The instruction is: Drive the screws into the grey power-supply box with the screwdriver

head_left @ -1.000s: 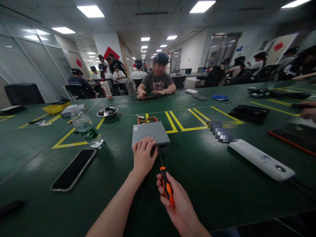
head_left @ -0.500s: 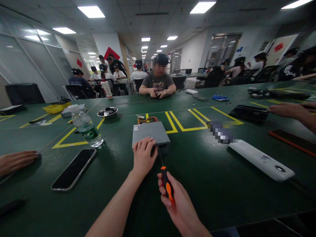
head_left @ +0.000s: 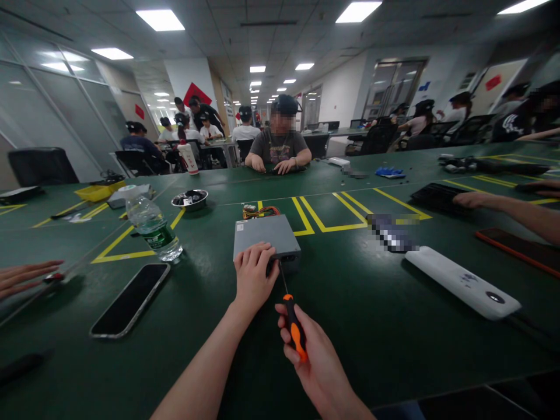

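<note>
A grey metal box [head_left: 273, 228] is set flat on the green table [head_left: 359, 332], straight ahead of the wearer; its near edge is held by the left hand [head_left: 255, 273], whose fingers are laid close together over the top, with the thumb brought down by the near face. A screwdriver [head_left: 296, 332] with an orange and black handle is gripped in the right hand [head_left: 315, 357], the fingers being closed around the handle; its thin shaft is pointed up at the near face of the box, just beside the left thumb; whether a screw is met by the tip cannot be told. A bundle of coloured wires [head_left: 262, 213] is seen just behind the box.

To the left, a phone [head_left: 131, 300] is laid screen up, with a water bottle [head_left: 155, 228] stood near its far end; farther off, a metal bowl [head_left: 196, 205] is filled with dark things, and a yellow tray [head_left: 100, 190] is placed beyond it. To the right, a long white case [head_left: 461, 283] is laid aslant; a black part [head_left: 437, 199] is touched by a co-worker's hand [head_left: 472, 200]; another hand [head_left: 26, 278] is seen at the left edge; across the table, a person in a dark cap [head_left: 280, 149] is seated, both forearms rested near the table's far edge.
</note>
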Demonstrator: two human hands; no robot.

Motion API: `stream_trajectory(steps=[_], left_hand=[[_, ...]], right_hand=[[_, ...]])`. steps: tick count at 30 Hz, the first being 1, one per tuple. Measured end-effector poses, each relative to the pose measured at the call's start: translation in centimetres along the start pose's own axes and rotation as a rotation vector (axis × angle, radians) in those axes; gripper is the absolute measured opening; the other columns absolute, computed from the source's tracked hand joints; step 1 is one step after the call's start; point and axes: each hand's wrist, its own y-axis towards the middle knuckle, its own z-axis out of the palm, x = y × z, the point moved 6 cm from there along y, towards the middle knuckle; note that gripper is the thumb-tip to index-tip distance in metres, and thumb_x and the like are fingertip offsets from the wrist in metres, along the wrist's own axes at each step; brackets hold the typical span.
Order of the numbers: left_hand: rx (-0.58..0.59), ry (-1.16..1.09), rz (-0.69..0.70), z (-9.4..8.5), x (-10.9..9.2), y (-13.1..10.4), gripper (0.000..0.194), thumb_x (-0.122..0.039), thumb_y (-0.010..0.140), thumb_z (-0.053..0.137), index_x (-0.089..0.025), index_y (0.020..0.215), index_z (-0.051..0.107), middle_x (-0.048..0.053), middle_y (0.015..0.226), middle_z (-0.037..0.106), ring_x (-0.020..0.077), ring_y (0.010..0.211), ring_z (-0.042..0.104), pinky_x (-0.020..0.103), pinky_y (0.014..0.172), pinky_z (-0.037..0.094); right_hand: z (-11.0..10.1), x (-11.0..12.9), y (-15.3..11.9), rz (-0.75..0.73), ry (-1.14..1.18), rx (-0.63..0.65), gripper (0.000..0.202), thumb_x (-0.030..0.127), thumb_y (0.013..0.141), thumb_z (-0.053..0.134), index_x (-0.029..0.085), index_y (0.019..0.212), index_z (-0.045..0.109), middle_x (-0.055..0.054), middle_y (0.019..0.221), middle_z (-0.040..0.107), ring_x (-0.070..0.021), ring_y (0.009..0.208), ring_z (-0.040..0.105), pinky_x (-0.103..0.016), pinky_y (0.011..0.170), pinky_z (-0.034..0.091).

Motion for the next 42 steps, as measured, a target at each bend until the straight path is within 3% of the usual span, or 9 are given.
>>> stream_trajectory(steps=[7, 13, 18, 21, 26, 30, 34, 38, 42], left_hand=[[-0.004, 0.005, 0.001, -0.1, 0.0, 0.0, 0.019, -0.023, 0.08, 0.054, -0.025, 0.099, 0.056, 0.005, 0.109, 0.061, 0.0223, 0.105, 0.052, 0.04, 0.089, 0.03], [-0.002, 0.016, 0.002, -0.2, -0.1, 0.0, 0.019, -0.023, 0.08, 0.055, -0.025, 0.099, 0.056, 0.004, 0.109, 0.061, 0.0217, 0.105, 0.052, 0.039, 0.089, 0.03], [-0.003, 0.015, 0.01, 0.0, -0.1, 0.0, 0.019, -0.024, 0.08, 0.055, -0.025, 0.1, 0.055, 0.003, 0.11, 0.061, 0.0213, 0.105, 0.052, 0.039, 0.089, 0.03], [-0.008, 0.015, 0.006, 0.0, 0.0, 0.0, 0.019, -0.023, 0.08, 0.055, -0.025, 0.099, 0.055, 0.004, 0.11, 0.061, 0.0218, 0.106, 0.052, 0.04, 0.088, 0.03], [-0.009, 0.008, 0.013, 0.0, -0.1, 0.1, 0.02, -0.022, 0.08, 0.055, -0.025, 0.099, 0.054, 0.003, 0.109, 0.061, 0.021, 0.106, 0.052, 0.039, 0.088, 0.03], [-0.011, 0.004, 0.014, 0.0, -0.2, 0.1, 0.019, -0.022, 0.081, 0.054, -0.025, 0.099, 0.054, 0.003, 0.109, 0.061, 0.0204, 0.106, 0.053, 0.039, 0.088, 0.03], [0.001, -0.002, 0.004, 0.0, -0.1, 0.1, 0.02, -0.022, 0.081, 0.054, -0.025, 0.1, 0.054, 0.003, 0.109, 0.061, 0.0198, 0.107, 0.053, 0.039, 0.089, 0.03], [0.006, 0.005, 0.007, 0.0, -0.1, 0.1, 0.02, -0.022, 0.08, 0.055, -0.024, 0.1, 0.055, 0.003, 0.109, 0.062, 0.0198, 0.107, 0.053, 0.038, 0.088, 0.031], [0.007, 0.015, 0.011, 0.1, -0.2, 0.1, 0.02, -0.023, 0.081, 0.055, -0.025, 0.101, 0.054, 0.002, 0.109, 0.062, 0.0195, 0.107, 0.053, 0.038, 0.088, 0.03]], right_hand=[[-0.6, 1.7, -0.3, -0.393, -0.446, 0.045, 0.049, 0.01, 0.063, 0.064, 0.022, 0.108, 0.05, -0.001, 0.093, 0.056, -0.0129, 0.073, 0.054, -0.024, 0.064, 0.045], [-0.5, 2.9, -0.9, -0.612, -0.933, 0.222, 0.032, 0.023, 0.084, 0.05, 0.024, 0.116, 0.051, -0.007, 0.113, 0.052, -0.021, 0.104, 0.053, -0.036, 0.09, 0.042], [0.7, 4.9, -2.6, -0.711, -1.29, 0.283, 0.032, 0.026, 0.091, 0.034, 0.023, 0.115, 0.054, -0.009, 0.119, 0.047, -0.0207, 0.103, 0.055, -0.037, 0.089, 0.046], [1.2, 5.2, -2.9, -0.663, -1.562, 0.348, 0.052, 0.029, 0.074, 0.064, 0.022, 0.123, 0.049, -0.011, 0.127, 0.042, -0.0252, 0.107, 0.054, -0.035, 0.088, 0.048], [2.5, 5.5, -3.2, -1.146, -1.977, 0.495, 0.057, 0.034, 0.072, 0.067, 0.014, 0.123, 0.05, -0.019, 0.114, 0.054, -0.0254, 0.082, 0.063, -0.033, 0.063, 0.054], [3.4, 6.5, -4.1, -1.677, -2.011, 0.551, 0.046, 0.048, 0.077, 0.059, 0.017, 0.11, 0.058, -0.017, 0.1, 0.061, -0.0243, 0.074, 0.061, -0.036, 0.061, 0.05], [3.3, 6.8, -5.0, -1.929, -1.847, 0.924, 0.021, 0.035, 0.084, 0.055, 0.016, 0.091, 0.061, -0.011, 0.103, 0.064, -0.0155, 0.066, 0.057, -0.027, 0.057, 0.047], [2.7, 7.5, -4.4, -1.824, -1.751, 0.988, 0.039, 0.048, 0.089, 0.041, 0.014, 0.09, 0.06, -0.012, 0.095, 0.066, -0.017, 0.066, 0.059, -0.028, 0.057, 0.05], [2.3, 7.2, -4.1, -1.753, -1.739, 1.053, 0.033, 0.033, 0.092, 0.035, 0.01, 0.103, 0.057, -0.016, 0.103, 0.064, -0.0178, 0.077, 0.063, -0.027, 0.066, 0.051]])
